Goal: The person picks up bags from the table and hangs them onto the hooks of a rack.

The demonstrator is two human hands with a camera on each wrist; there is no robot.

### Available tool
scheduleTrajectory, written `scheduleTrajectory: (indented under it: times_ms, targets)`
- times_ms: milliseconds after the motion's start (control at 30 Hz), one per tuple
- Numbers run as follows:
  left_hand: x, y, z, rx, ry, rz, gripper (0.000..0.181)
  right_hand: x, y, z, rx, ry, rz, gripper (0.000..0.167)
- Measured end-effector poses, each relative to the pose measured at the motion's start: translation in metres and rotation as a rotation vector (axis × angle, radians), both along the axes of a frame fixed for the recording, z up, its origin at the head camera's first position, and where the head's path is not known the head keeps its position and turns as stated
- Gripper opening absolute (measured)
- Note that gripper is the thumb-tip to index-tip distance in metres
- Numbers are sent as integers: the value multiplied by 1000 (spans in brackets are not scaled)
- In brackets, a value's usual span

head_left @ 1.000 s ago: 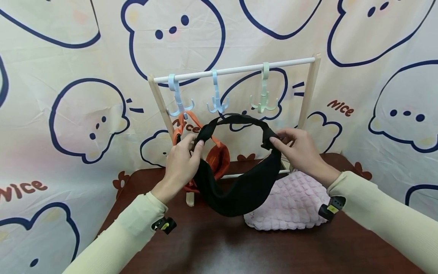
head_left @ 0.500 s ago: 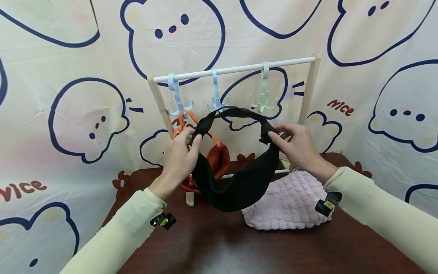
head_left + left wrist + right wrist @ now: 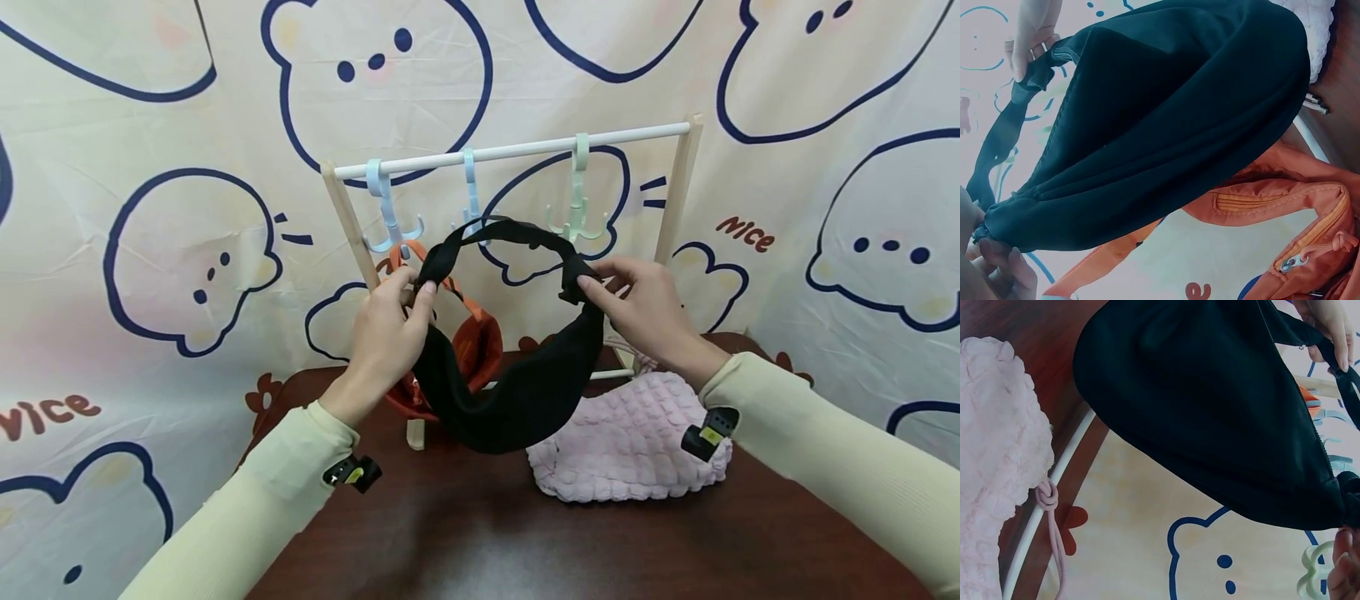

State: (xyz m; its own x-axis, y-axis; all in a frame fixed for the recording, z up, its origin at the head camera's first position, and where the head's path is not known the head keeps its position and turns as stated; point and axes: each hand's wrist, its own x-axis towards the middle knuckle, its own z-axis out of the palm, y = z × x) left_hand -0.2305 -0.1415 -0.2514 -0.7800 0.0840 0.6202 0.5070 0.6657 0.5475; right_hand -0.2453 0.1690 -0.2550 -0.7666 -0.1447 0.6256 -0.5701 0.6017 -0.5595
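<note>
From my end I see the black shoulder bag (image 3: 517, 408) held up at the centre of the frame, its body sagging below and its strap arching above. The left hand (image 3: 390, 325), left of centre, pinches one knotted end of the strap between thumb and fingers; the right hand (image 3: 645, 312), right of centre, pinches the other end the same way.

Behind, the white rail (image 3: 517, 152) crosses the upper middle, carrying two blue hooks (image 3: 386, 204) and a green hook (image 3: 578, 192). Left of centre, partly hidden by the black bag, I see an orange bag (image 3: 483, 346), its strap reaching up to the leftmost hook. A pink quilted bag (image 3: 633, 442) lies on the brown table (image 3: 495, 533), lower right of centre.
</note>
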Motion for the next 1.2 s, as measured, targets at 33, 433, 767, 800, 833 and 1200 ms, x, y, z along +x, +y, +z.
scheduleTrajectory:
  times_ms: [33, 433, 767, 800, 833, 1200]
  targets:
    - [-1, 0, 1, 1, 2, 3, 21, 0, -1, 1, 0, 3, 4, 25]
    - [-6, -2, 6, 3, 16, 17, 24, -10, -13, 9, 19, 28, 6, 24]
    - [-12, -1, 8, -16, 43, 45, 24, -16, -17, 12, 34, 12, -13, 24]
    - [-12, -1, 8, -19, 44, 49, 24, -17, -17, 12, 35, 9, -18, 24]
    - [-13, -1, 8, -22, 45, 53, 24, -17, -17, 12, 36, 7, -23, 24]
    - [-19, 0, 8, -51, 28, 83, 24, -22, -21, 13, 33, -8, -67, 26]
